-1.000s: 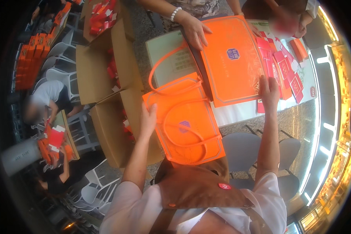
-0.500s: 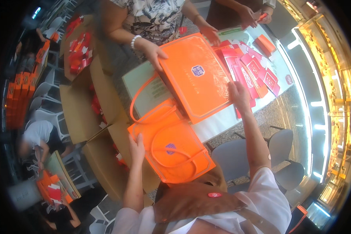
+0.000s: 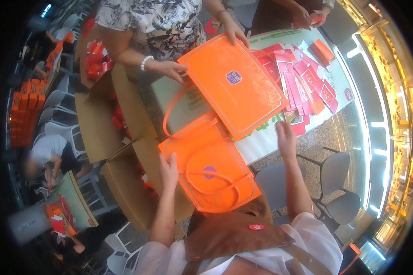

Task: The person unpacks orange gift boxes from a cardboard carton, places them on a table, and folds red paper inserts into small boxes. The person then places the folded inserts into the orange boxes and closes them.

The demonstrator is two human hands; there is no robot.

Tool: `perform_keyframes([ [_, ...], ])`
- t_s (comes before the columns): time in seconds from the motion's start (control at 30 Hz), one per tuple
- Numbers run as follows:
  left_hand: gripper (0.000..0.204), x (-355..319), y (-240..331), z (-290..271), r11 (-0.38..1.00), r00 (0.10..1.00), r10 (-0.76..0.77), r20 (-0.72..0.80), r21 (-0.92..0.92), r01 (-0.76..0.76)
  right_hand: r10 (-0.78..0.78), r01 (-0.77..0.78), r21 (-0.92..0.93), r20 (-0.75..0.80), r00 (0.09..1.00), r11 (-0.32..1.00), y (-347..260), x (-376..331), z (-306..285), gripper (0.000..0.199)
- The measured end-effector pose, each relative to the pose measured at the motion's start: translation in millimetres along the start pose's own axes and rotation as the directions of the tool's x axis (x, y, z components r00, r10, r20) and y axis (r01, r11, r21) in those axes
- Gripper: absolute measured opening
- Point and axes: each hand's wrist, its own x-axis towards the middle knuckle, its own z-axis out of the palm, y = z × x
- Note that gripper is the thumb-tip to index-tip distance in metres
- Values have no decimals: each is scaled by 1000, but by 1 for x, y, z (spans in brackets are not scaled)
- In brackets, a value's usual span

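My left hand (image 3: 169, 174) grips the left edge of an orange gift bag (image 3: 199, 183), thumb on top. The bag lies tilted at my front, its cord handles looped over its face and a blue emblem on it. Beyond it, a person across the table holds a flat orange gift box (image 3: 254, 87) with both hands, one hand (image 3: 170, 69) at its left corner and the other (image 3: 234, 34) at its far edge. The box's near end meets the bag's far edge. My right hand (image 3: 287, 142) is raised just below the box's right corner, apart from it, fingers extended and holding nothing.
Red and pink envelopes (image 3: 303, 85) and a small orange box (image 3: 322, 52) lie on the pale table (image 3: 257, 149). Open cardboard cartons (image 3: 98, 133) with red items stand at left. Grey chairs (image 3: 335, 174) are at right. Another person's hands (image 3: 307, 18) work at the far end.
My right hand has let go of the orange box's right edge and drawn back toward me. The other person's far hand has come onto the box. My left hand still holds the bag.
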Motion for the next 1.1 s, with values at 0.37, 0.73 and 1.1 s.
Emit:
perform_keyframes([
  [0.37,33,-16,11,-15,955,952,-182,247,-189,231,-21,62,-67,496,868,996,-58,-108,38,46],
  [0.73,35,-45,29,-15,892,985,-125,118,-422,164,-349,476,-168,484,802,863,-78,-126,28,40],
  [1.1,22,-28,8,-23,984,945,173,277,-12,-177,-252,373,-133,530,809,918,-64,-127,-10,28],
])
